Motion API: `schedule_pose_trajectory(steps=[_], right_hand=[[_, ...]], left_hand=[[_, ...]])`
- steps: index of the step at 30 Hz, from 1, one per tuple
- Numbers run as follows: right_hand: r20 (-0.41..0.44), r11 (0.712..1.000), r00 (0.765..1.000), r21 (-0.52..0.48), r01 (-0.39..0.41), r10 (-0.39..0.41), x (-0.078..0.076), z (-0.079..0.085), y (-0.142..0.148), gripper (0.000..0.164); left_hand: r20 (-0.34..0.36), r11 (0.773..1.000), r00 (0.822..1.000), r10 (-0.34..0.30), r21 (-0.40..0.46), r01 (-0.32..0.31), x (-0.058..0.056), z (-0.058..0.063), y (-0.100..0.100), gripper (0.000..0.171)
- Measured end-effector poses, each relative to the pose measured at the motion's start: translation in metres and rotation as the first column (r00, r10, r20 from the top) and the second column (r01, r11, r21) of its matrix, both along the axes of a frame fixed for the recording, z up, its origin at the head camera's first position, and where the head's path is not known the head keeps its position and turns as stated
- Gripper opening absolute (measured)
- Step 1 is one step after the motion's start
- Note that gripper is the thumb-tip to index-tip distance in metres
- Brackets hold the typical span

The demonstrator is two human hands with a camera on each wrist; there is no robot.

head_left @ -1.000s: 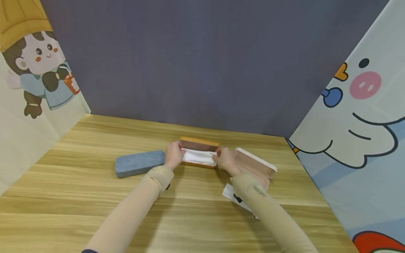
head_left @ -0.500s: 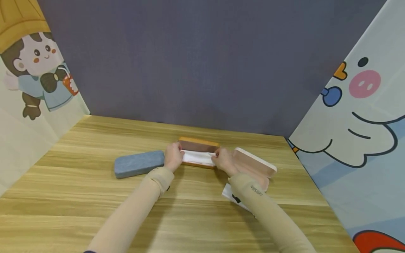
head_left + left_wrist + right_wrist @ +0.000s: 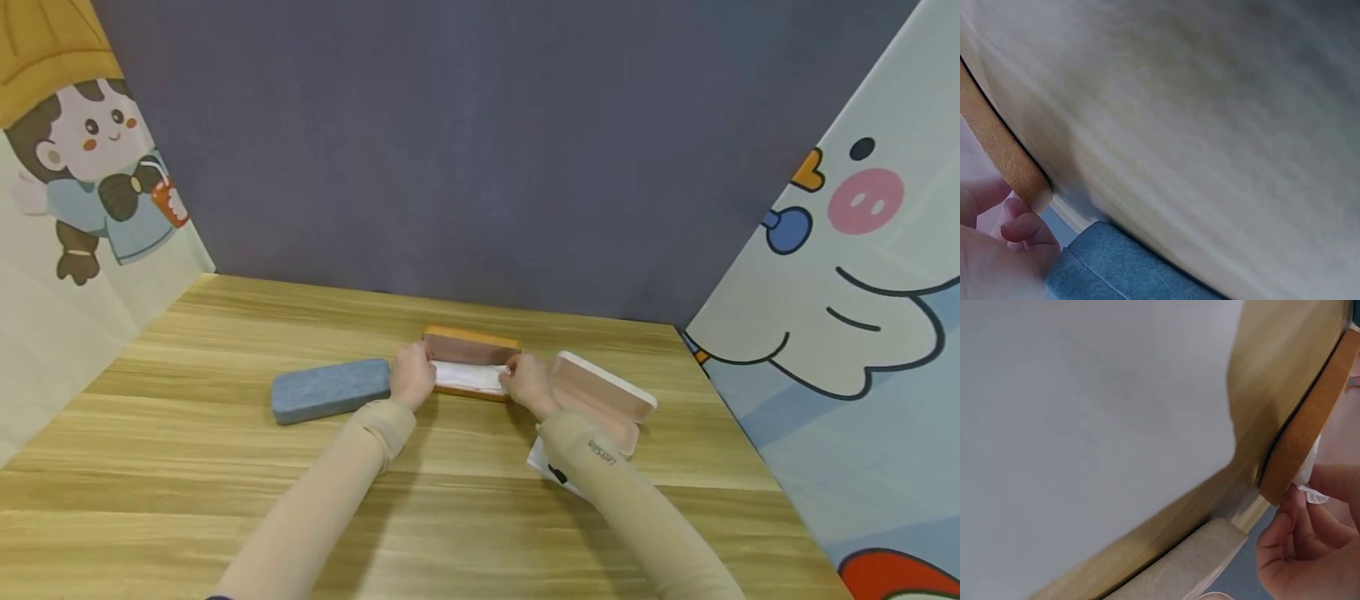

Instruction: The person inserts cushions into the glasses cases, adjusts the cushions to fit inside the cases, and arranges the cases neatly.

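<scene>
An orange-brown glasses case (image 3: 471,343) stands with its lid raised at the back middle of the table, its long side facing me. A white cloth (image 3: 469,377) lies folded along its lower half. The left hand (image 3: 412,377) is at the case's left end, fingers curled, thumb and forefinger at the cloth's edge; the exact pinch is partly hidden in the left wrist view. At the right end the right hand (image 3: 529,385) pinches a corner of the cloth between thumb and forefinger, and a white fold (image 3: 1314,495) sticks out there.
A closed blue glasses case (image 3: 330,390) lies just left of the left hand. Right of the right hand is an open case (image 3: 600,392), white outside and pink inside. A white piece with a black print (image 3: 558,471) lies partly under the right forearm. A dark partition (image 3: 465,150) rises behind.
Both hands have moved slightly down and toward me, the right one also a little left. The cloth's edge sits a little lower in the orange-brown case.
</scene>
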State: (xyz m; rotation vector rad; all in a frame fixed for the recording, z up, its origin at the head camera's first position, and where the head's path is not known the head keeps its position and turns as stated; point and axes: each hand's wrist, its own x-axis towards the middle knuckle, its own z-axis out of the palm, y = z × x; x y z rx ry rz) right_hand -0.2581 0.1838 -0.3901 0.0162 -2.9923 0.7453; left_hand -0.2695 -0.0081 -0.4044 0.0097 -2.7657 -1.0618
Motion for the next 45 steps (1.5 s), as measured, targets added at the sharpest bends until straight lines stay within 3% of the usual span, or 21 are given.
schedule_pose_trajectory(steps=[16, 25, 33, 41, 45], right_hand=[[-0.055, 0.997, 0.998, 0.073, -0.025, 0.029, 0.005, -0.004, -0.007, 0.013], [-0.081, 1.000, 0.997, 0.003, 0.001, 0.000, 0.004, -0.006, -0.007, 0.022], [-0.137, 1.000, 0.991, -0.003, -0.001, 0.001, 0.005, -0.004, -0.005, 0.018], [-0.047, 0.995, 0.999, -0.098, 0.012, -0.016, 0.007, -0.001, -0.003, 0.030], [-0.024, 0.990, 0.999, -0.140, 0.022, -0.026, 0.008, 0.000, -0.001, 0.037]], left_hand=[[0.019, 1.000, 1.000, -0.016, 0.021, 0.016, 0.000, 0.001, 0.000, 0.005], [0.016, 1.000, 1.000, -0.003, 0.029, 0.003, -0.001, 0.004, -0.001, 0.016], [0.000, 1.000, 1.000, 0.001, 0.026, -0.001, 0.000, 0.007, -0.003, 0.018], [0.055, 0.998, 0.998, -0.034, 0.049, 0.031, 0.001, 0.014, -0.007, 0.026], [0.115, 0.997, 0.992, -0.053, 0.068, 0.045, 0.003, 0.018, -0.008, 0.040]])
